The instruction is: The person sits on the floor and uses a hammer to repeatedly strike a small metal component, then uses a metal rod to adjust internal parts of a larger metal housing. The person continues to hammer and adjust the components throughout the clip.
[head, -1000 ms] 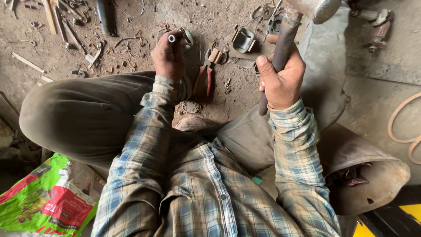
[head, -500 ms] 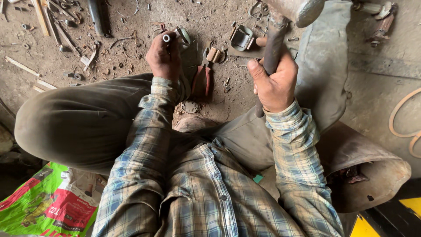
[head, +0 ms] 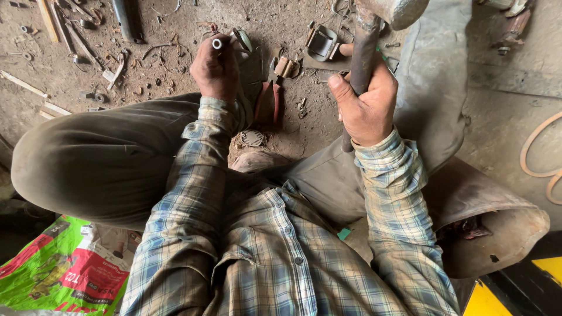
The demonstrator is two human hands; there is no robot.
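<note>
A: Item one: left hand point(head: 215, 69), fingers closed round a small tube point(head: 217, 43), upright on the floor point(head: 175, 35).
B: Item two: right hand point(head: 366, 102) gripping the hammer point(head: 364, 41), raised. I judge a skewed blow could strike knuckles.

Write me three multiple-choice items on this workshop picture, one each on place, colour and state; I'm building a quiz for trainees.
1. Where does the green and red printed plastic bag lie?
A. lower left, by the bent knee
B. upper right
C. on the person's lap

2. What colour are the handles of the pliers lying on the dirt floor?
A. blue
B. red
C. yellow

3. How is the heavy grey metal hammer held?
A. lying loose on the ground
B. raised, right hand closed on its shaft
C. gripped by both hands

Answers: 1 A, the bag sits at the picture's lower left corner; 2 B, the handles show red; 3 B, the left hand holds a small metal tube instead.
</note>
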